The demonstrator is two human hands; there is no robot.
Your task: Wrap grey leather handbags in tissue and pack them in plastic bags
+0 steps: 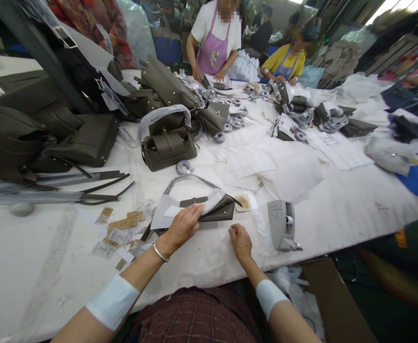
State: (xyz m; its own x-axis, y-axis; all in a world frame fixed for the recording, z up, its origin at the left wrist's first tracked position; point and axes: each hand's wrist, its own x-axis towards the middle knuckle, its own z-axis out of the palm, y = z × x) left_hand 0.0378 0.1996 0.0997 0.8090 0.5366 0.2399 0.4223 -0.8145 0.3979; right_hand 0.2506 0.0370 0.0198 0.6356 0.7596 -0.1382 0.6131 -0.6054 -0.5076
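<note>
An olive handbag (218, 212) partly wrapped in white sheet lies on the white table near its front edge, its strap looped behind. My left hand (185, 224) is on the bag's near side, its fingers closed on the white wrapping sheet (163, 209). Right of the bag, my right hand (241, 242) hovers over or rests on the table with its fingers curled together; what they hold, if anything, is too small to tell. A grey tape dispenser (281, 226) stands to the right of that hand, and a small yellowish dish (243, 203) sits just behind.
Brown tags and clear packets (123, 228) are scattered at the left. Behind them stands another olive bag (169, 147), with piled bags (84, 138) farther left. White sheets (280, 164) cover the table's middle. Two people work across the table.
</note>
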